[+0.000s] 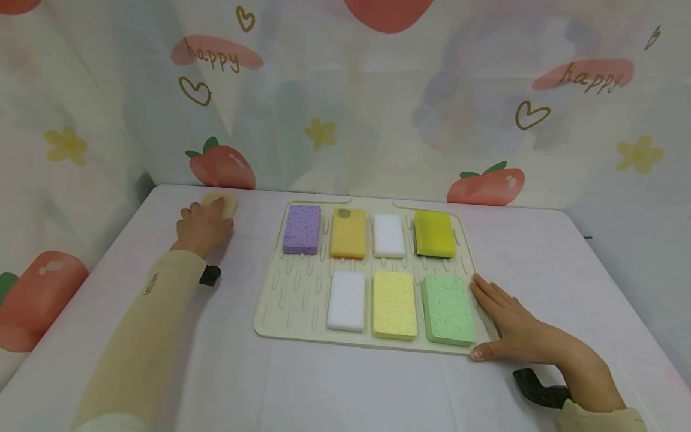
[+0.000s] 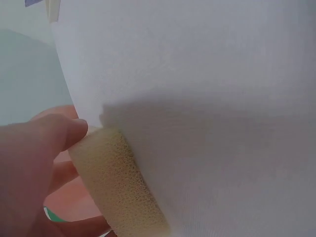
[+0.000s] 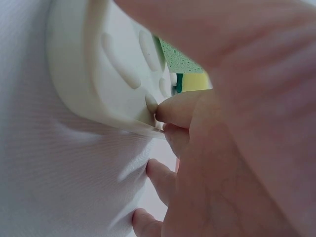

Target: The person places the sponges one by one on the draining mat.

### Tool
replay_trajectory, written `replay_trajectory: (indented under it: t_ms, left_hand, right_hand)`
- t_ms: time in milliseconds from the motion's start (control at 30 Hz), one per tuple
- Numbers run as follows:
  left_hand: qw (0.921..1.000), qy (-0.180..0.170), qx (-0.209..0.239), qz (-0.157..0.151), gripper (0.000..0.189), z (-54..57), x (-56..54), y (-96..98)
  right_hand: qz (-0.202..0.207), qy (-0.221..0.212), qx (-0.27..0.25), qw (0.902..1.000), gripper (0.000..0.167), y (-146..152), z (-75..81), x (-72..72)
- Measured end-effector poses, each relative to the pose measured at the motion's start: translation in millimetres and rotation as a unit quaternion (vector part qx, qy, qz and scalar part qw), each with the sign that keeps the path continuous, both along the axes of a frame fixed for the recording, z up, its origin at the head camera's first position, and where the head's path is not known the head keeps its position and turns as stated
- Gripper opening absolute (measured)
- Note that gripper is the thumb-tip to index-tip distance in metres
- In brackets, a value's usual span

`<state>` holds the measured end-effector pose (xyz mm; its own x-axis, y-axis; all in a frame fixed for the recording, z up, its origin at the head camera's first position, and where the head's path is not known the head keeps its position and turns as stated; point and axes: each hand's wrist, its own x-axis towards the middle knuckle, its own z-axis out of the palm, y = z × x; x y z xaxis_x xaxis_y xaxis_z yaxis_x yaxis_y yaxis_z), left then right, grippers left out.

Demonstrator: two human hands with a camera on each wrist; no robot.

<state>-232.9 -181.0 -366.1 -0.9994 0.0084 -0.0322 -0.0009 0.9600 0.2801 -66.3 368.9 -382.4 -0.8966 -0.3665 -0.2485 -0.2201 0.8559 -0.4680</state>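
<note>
At the back left of the table, my left hand [image 1: 202, 228] grips a beige sponge [image 2: 116, 182]. In the left wrist view its thumb lies on one side of the sponge and the fingers on the other. Across the table, my right hand [image 1: 518, 327] rests at the right edge of a cream ridged mat [image 1: 286, 324], fingers extended. The right wrist view shows its fingertips at the mat's rim and on the cloth. Closest to that hand on the mat lies a green sponge [image 1: 448, 310].
The mat's back row has a purple sponge [image 1: 301, 230], an orange-yellow one [image 1: 348, 235], a white block [image 1: 389, 236] and a bright yellow sponge [image 1: 435, 234]. In front lie another white block [image 1: 346, 301] and a pale yellow sponge [image 1: 394, 306]. A printed curtain [image 1: 372, 144] hangs behind.
</note>
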Motion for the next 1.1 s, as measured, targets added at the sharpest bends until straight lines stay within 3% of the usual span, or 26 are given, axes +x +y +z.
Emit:
replay_trajectory:
  t_ms: [400, 733, 1100]
  left_hand:
    - [0.9986, 0.049, -0.020, -0.001, 0.038, -3.6, 0.2, 2.8]
    - [0.9986, 0.048, -0.020, 0.007, 0.040, -5.5, 0.3, 3.8]
    - [0.9953, 0.096, 0.004, -0.015, 0.038, -6.4, 2.3, 1.3]
  right_hand:
    - [0.000, -0.003, 0.004, 1.0000, 0.129, 0.1, -0.7, -0.9]
    - [-0.002, 0.001, 0.003, 1.0000, 0.129, 0.3, -0.3, -1.0]
    - [-0.009, -0.010, -0.004, 0.9999, 0.129, -0.3, -0.1, 0.1]
